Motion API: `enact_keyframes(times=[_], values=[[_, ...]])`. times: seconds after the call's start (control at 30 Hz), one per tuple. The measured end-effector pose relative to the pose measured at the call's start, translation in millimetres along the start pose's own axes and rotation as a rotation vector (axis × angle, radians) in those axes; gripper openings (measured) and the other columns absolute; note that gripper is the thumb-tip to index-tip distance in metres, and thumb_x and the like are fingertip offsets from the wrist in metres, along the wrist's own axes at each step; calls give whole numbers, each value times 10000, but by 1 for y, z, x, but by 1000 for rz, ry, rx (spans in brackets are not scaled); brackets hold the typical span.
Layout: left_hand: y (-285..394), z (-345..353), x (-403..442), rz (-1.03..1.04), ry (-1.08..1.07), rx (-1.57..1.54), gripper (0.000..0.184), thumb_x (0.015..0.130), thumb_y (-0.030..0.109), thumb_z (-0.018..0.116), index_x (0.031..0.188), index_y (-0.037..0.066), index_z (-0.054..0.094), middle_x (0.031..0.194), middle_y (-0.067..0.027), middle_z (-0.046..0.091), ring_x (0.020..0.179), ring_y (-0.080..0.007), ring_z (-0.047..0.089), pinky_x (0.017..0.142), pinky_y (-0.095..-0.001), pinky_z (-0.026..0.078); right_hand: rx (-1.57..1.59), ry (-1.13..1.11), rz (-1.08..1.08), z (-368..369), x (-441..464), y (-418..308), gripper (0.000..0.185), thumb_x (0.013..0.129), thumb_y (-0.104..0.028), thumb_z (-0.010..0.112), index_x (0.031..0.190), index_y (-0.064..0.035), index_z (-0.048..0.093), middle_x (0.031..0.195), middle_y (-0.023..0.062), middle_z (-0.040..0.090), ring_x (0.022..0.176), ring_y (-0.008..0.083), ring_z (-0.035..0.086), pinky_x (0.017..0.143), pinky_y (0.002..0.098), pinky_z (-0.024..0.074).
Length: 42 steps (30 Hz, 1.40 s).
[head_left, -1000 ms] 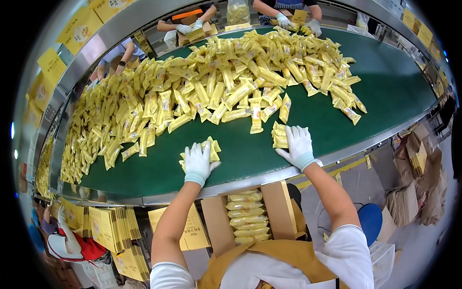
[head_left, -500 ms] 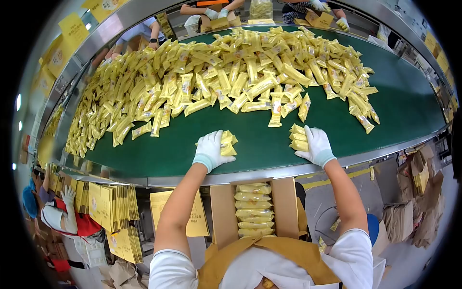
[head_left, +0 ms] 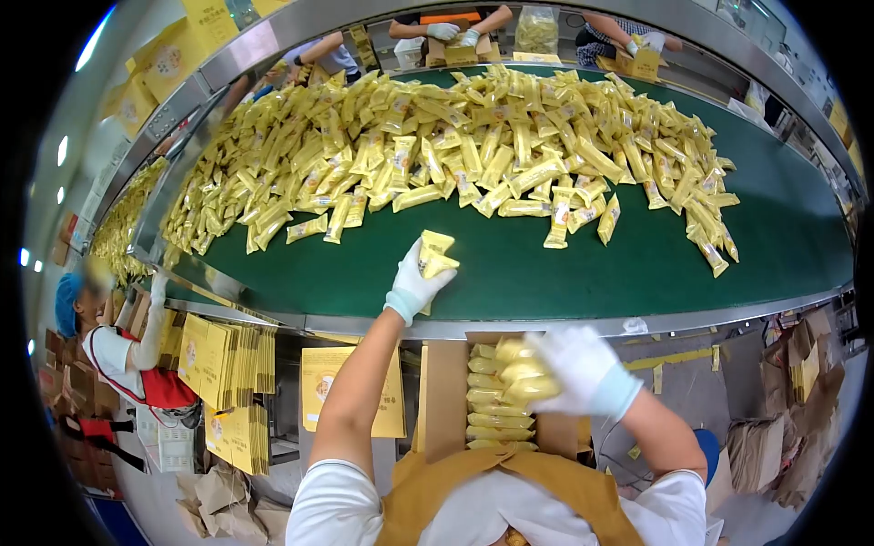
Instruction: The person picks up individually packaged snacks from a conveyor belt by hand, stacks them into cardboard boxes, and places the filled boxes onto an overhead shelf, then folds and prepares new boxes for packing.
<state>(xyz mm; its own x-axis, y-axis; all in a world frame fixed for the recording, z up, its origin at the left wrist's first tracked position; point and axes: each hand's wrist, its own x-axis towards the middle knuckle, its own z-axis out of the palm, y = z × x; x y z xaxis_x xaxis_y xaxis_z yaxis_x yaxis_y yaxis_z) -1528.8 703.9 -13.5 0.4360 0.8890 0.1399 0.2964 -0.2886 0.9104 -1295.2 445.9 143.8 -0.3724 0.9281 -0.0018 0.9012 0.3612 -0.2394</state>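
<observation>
My left hand (head_left: 414,284), in a white glove, is closed round a few yellow snack packets (head_left: 438,252) above the near part of the green belt (head_left: 314,278). My right hand (head_left: 587,366), also gloved and smeared by motion, grips a small stack of yellow packets (head_left: 526,375) over the open cardboard carton (head_left: 443,396). A row of yellow packets (head_left: 496,422) lies inside that carton, partly covered by the held stack. On the belt beyond my hands spreads a large heap of loose yellow packets (head_left: 455,146).
A metal rail (head_left: 382,328) edges the belt on my side. Flattened yellow cartons (head_left: 214,364) stand at the left, near a person in a red apron (head_left: 168,391). Across the belt other people's gloved hands (head_left: 443,31) work at boxes. Brown paper (head_left: 754,437) lies at the right.
My right hand has come back from the belt to above the carton, carrying its packets. The left hand has lifted and turned its packets. The view has shifted slightly.
</observation>
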Motion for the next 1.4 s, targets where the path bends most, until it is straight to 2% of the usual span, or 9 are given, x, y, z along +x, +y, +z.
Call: enact_keyframes(times=[0.27, 0.4, 0.57, 1.0, 1.07, 1.17, 1.23, 1.33, 1.4], values=[[123, -4, -66, 18, -169, -546, 835, 716, 142, 833, 1418, -3, 407, 1252, -124, 622, 1090, -162, 624, 948, -327, 521, -70, -398, -206, 129, 12, -64, 692, 758, -333, 760, 1309, 6, 515, 984, 119, 641, 909, 269, 654, 762, 403, 486], [146, 18, -118, 199, -435, -375, 1140, 648, 237, 909, 1551, 0, 255, 1315, -165, 574, 1235, -269, 564, 1064, -399, 452, -46, -196, -133, 147, -6, -73, 546, 808, -213, 648, 1301, -14, 523, 1035, 137, 643, 924, 292, 654, 758, 406, 495], [106, 52, -155, 513, -492, 612, 977, 722, 555, 791, 1524, 159, 398, 1226, -192, 572, 1143, -387, 568, 1005, -499, 442, 140, -92, -237, 152, -24, -54, 472, 866, -216, 588, 1305, -47, 546, 1123, 150, 642, 956, 310, 653, 804, 388, 507], [91, 78, -159, 395, -639, 800, 651, 869, 426, 638, 1460, 203, 479, 1217, -179, 604, 1119, -372, 585, 955, -552, 441, -20, 5, -152, 114, -51, -57, 497, 748, -453, 752, 1143, -164, 663, 896, 31, 577, 867, 234, 569, 741, 401, 429], [121, 62, -152, 202, -767, 638, 649, 881, 419, 607, 1453, 142, 479, 1325, -204, 559, 1230, -413, 531, 1037, -606, 377, -21, -14, -177, 108, -45, -57, 450, 777, -423, 751, 1126, -148, 677, 915, 47, 607, 862, 251, 590, 742, 411, 447], [67, 87, -197, 445, -459, 663, 709, 874, 401, 589, 1465, 40, 436, 1535, -261, 358, 1443, -454, 302, 1167, -638, 187, -249, 3, -294, 168, -62, -26, 403, 772, -362, 781, 1110, -170, 674, 1022, 51, 583, 914, 260, 574, 751, 420, 453], [61, 89, -217, 397, -428, 673, 793, 851, 443, 597, 1486, 11, 402, 1587, -292, 265, 1498, -464, 200, 1192, -639, 120, -130, -401, -86, 130, -50, -50, 322, 817, -213, 756, 1121, -114, 720, 1203, 163, 651, 1049, 357, 637, 870, 453, 523], [61, 84, -227, 384, -489, 687, 975, 788, 585, 629, 1521, 4, 354, 1599, -325, 209, 1512, -478, 144, 1188, -652, 90, 321, -150, -294, 89, -38, -48, 200, 830, -136, 753, 1006, -42, 744, 1053, 151, 701, 978, 330, 671, 853, 421, 531], [78, 70, -223, 335, -602, 603, 1096, 732, 663, 660, 1540, 8, 315, 1605, -335, 172, 1520, -484, 99, 1190, -656, 56, 746, -186, 55, 70, -35, -30, 126, 869, -111, 734, 934, -4, 724, 941, 155, 705, 930, 293, 677, 844, 375, 526]])
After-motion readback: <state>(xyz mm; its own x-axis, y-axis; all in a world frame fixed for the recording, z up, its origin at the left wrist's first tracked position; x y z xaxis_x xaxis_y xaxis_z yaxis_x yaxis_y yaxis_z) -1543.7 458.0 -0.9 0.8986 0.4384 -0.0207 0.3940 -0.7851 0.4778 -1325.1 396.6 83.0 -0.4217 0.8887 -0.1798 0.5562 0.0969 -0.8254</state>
